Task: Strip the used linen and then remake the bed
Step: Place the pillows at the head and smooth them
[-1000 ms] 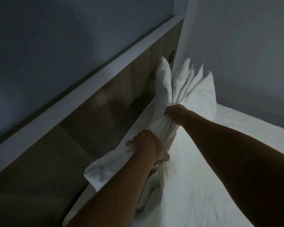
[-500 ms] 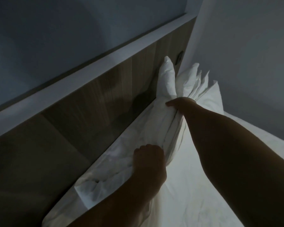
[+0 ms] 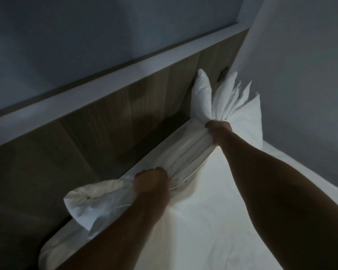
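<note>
Hands spread farther apart along the bunched white sheet (image 3: pixel 185 160) than one second earlier; gathered fabric drawn out from an upright bundle into a taut rope lying along the foot of the wooden headboard (image 3: pixel 109 121). Left hand (image 3: pixel 151 184) fisted round the nearer part of the rope, fingers fully curled, a loose puff of cloth spilling past it toward the lower left. Right hand (image 3: pixel 219 131) likewise closed tight round the far part, near the corner where headboard meets side wall (image 3: pixel 300 65), with the free end fanning upward in pleats beyond the knuckles. Sheet on the mattress (image 3: pixel 213 221), pressed against the headboard; remainder spread flat beneath both forearms. Dark fitting on the headboard near the corner, too dim to identify. Probable reading: edge gathered and stretched ready for tucking into the gap at the headboard, or for pulling free; stripping or remaking not distinguishable from this view. White ledge (image 3: pixel 113 90) capping the headboard, untouched.
</note>
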`<state>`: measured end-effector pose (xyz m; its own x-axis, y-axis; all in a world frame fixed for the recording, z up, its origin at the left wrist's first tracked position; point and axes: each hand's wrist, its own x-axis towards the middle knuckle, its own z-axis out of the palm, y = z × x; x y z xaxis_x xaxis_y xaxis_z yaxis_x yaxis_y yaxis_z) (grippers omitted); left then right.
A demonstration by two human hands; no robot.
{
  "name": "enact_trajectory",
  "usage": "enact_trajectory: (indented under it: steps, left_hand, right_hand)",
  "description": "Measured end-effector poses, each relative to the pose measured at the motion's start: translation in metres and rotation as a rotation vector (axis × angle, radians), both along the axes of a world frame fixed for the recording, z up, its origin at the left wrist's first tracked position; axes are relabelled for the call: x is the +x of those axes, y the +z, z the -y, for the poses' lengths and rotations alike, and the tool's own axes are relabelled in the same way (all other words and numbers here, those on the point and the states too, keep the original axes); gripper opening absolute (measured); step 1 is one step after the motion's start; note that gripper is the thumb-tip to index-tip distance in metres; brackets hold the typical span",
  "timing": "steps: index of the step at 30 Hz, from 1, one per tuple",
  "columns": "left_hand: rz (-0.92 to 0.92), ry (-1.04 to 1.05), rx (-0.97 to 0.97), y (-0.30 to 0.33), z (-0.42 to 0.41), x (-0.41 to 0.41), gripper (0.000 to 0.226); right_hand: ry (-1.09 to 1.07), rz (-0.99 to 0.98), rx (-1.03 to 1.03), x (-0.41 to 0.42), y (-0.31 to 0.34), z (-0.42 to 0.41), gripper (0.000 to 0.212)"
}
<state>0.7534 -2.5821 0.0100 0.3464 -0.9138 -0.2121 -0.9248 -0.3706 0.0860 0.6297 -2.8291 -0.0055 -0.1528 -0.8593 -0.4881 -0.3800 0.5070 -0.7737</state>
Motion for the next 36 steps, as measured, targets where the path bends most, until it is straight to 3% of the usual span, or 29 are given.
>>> enact_trajectory:
  steps: [1, 3, 6, 12, 17, 19, 22, 23, 25, 26, 28, 31, 36]
  left_hand:
    - [-0.012, -0.007, -0.072, 0.005, 0.003, 0.002, 0.043]
    - [-0.088, -0.013, -0.008, 0.027, 0.009, -0.001, 0.041]
    - [-0.16, -0.079, -0.142, 0.057, 0.013, -0.019, 0.037]
    - [-0.328, -0.127, -0.043, 0.094, 0.036, -0.047, 0.034]
    - [-0.498, -0.029, -0.012, 0.106, 0.082, -0.003, 0.043]
    - [-0.443, 0.053, 0.04, 0.083, 0.1, 0.035, 0.049]
    - [-0.268, 0.264, 0.095, 0.003, 0.126, 0.087, 0.054]
    - [-0.177, 0.29, 0.086, -0.027, 0.133, 0.092, 0.05]
    - [-0.135, 0.257, 0.01, -0.088, 0.147, 0.077, 0.046]
    - [-0.173, 0.182, -0.03, -0.117, 0.151, 0.062, 0.05]
    - [-0.128, -0.01, -0.072, -0.175, 0.152, 0.039, 0.061]
    - [0.084, -0.101, -0.225, -0.256, 0.164, 0.048, 0.065]
    - [0.213, -0.083, -0.412, -0.326, 0.191, 0.06, 0.063]
  right_hand:
    - [-0.014, -0.007, -0.022, -0.002, 0.011, 0.0, 0.027]
    - [-0.052, -0.021, -0.07, -0.011, 0.036, 0.0, 0.018]
    - [-0.108, -0.025, -0.121, -0.037, 0.077, -0.004, 0.014]
    - [-0.124, -0.125, -0.205, -0.075, 0.161, -0.006, 0.02]
    - [-0.074, -0.073, -0.307, -0.032, 0.185, 0.03, 0.014]
    - [0.023, -0.129, -0.297, -0.001, 0.15, 0.054, 0.019]
    - [0.201, -0.036, -0.213, 0.047, 0.061, 0.071, 0.024]
    - [0.318, -0.12, -0.234, 0.049, 0.028, 0.068, 0.034]
    - [0.566, -0.536, -0.284, 0.025, -0.047, 0.069, 0.047]
    - [0.63, -0.75, -0.269, 0.002, -0.085, 0.068, 0.05]
    - [0.723, -0.965, -0.168, -0.035, -0.161, 0.063, 0.053]
    - [0.74, -1.0, -0.266, -0.04, -0.238, 0.062, 0.056]
    - [0.657, -1.072, -0.492, -0.016, -0.301, 0.087, 0.058]
